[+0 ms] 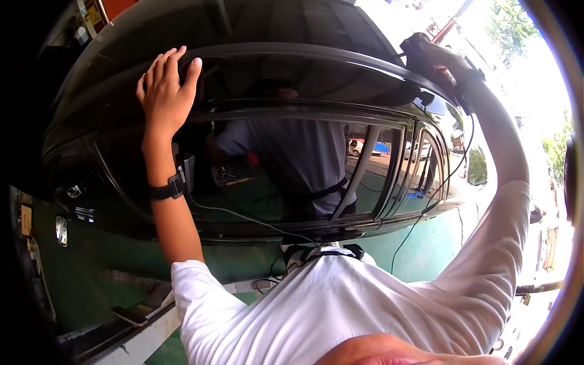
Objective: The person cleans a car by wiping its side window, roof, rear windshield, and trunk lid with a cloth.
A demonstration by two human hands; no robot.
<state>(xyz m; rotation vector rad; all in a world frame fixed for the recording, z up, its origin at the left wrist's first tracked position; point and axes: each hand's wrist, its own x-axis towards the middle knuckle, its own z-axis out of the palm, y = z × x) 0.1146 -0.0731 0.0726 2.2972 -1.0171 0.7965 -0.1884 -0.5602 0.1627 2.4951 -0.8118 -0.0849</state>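
A dark, glossy car (292, 79) stands right in front of me, its roof and side window in view. My left hand (167, 88) rests on the roof's near side, fingers stretched and apart, holding nothing. Far to the right, my right hand (443, 58) is bent round a dark object (417, 52) at the roof's edge. Glare and shadow there hide what kind of thing it is. Black straps (167, 190) with small devices sit on both wrists, and a thin cable runs from each.
The side window (274, 164) mirrors a person in a grey-looking shirt. Green floor (237, 261) lies below the car. At lower left is a pale beam (134, 340). Another cable (447, 182) hangs across the car's right end. Bright daylight and trees (511, 30) show at right.
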